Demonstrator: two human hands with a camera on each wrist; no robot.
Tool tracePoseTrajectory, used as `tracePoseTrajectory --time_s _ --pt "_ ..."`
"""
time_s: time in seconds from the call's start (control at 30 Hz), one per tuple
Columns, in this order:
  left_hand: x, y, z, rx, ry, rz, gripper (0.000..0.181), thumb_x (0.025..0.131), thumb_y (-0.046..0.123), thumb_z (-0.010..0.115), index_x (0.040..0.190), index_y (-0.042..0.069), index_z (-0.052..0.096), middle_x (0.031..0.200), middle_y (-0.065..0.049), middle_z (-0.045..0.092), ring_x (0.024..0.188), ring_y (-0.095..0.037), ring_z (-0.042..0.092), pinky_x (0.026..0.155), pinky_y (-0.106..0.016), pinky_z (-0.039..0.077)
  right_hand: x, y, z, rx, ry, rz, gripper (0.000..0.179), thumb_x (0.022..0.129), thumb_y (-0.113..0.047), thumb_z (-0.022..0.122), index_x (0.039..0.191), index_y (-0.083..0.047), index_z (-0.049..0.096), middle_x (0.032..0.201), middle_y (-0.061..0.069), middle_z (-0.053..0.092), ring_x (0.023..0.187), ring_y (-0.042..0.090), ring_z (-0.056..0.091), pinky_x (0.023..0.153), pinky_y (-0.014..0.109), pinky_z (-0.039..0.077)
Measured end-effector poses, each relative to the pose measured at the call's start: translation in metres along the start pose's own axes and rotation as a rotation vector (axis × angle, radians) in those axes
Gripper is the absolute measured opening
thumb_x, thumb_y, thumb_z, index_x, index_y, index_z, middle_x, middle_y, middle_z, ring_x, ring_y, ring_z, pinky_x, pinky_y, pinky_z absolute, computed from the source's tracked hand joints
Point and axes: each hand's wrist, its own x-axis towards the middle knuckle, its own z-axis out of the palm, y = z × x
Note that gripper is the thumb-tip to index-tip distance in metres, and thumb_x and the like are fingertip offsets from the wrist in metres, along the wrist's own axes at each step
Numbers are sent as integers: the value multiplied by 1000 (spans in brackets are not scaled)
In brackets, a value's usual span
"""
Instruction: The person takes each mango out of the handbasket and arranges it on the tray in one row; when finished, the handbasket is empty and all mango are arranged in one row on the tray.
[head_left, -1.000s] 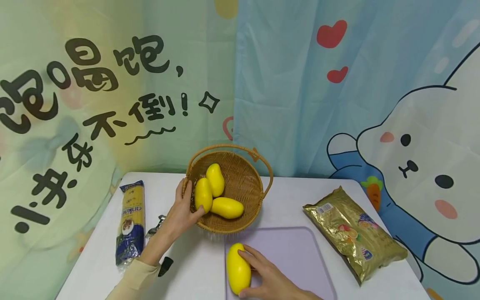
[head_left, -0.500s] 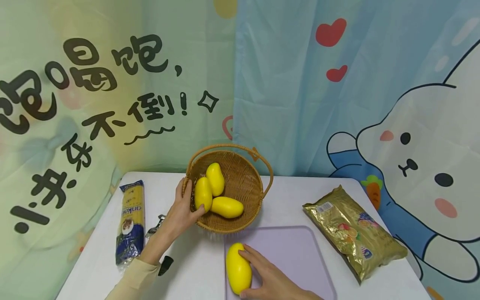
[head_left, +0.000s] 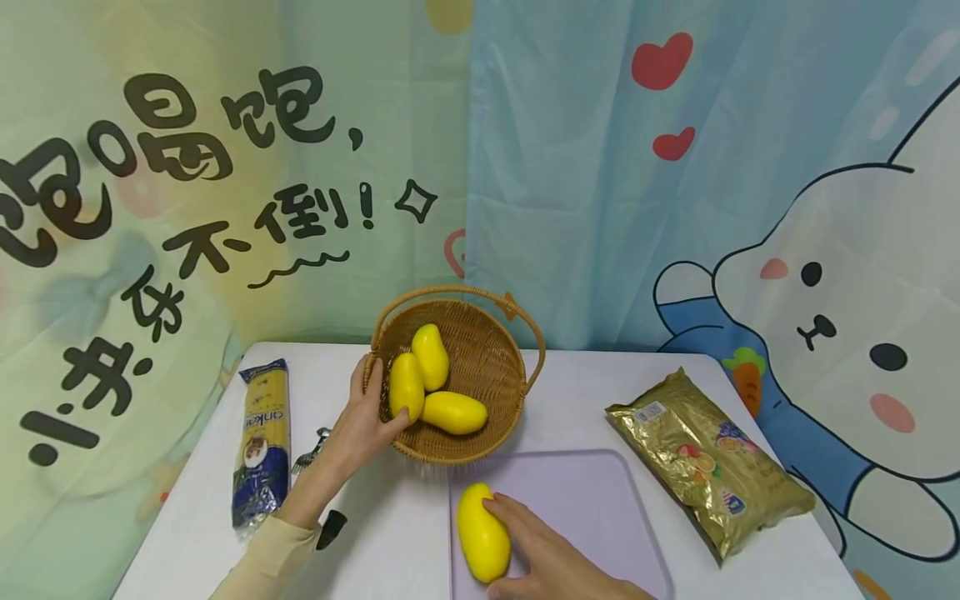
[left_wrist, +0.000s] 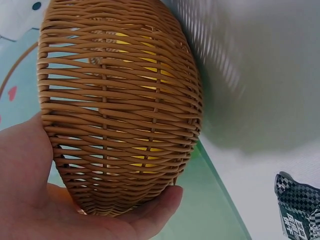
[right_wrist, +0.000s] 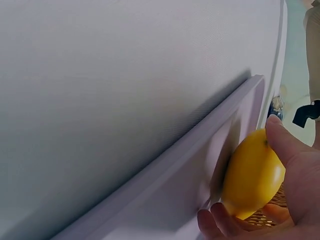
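I have this mango [head_left: 483,533] pinched end-to-end in the right hand [head_left: 553,554], roughly along the tray's [head_left: 577,500] left edge; left hand [head_left: 366,423] grips the wicker basket [head_left: 491,358].

White table [head_left: 572,400], rounded far corners. Directly on it: lilac tray [head_left: 600,512] front center-right, cut off by frame; slanted gold bag [head_left: 708,467] at right; yellow-and-blue pack [head_left: 262,442] at left, small checked packet [left_wrist: 298,205] just beside. Tipped wicker basket [head_left: 487,362]: table contact unclear.
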Motion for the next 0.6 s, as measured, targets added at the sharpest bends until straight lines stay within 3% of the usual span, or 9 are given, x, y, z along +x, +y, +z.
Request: tracePoseTrajectory --time_s 0.43,0.6 --pt "0 0 -2 -11 2 2 95 94 31 69 160 -5 12 168 -26 0 126 -46 57 91 -50 57 -3 -1 -6 -107 49 -47 96 84 -61 73 159 -21 30 165 15 28 145 37 40 112 60 38" --pt "-1 -1 -2 -22 3 6 95 94 31 69 160 -5 12 167 -26 0 124 -47 57 91 -51 57 -3 -8 -19 -207 139 -85 88 86 -60 70 158 -25 34 163 10 34 143 32 45 109 58 43"
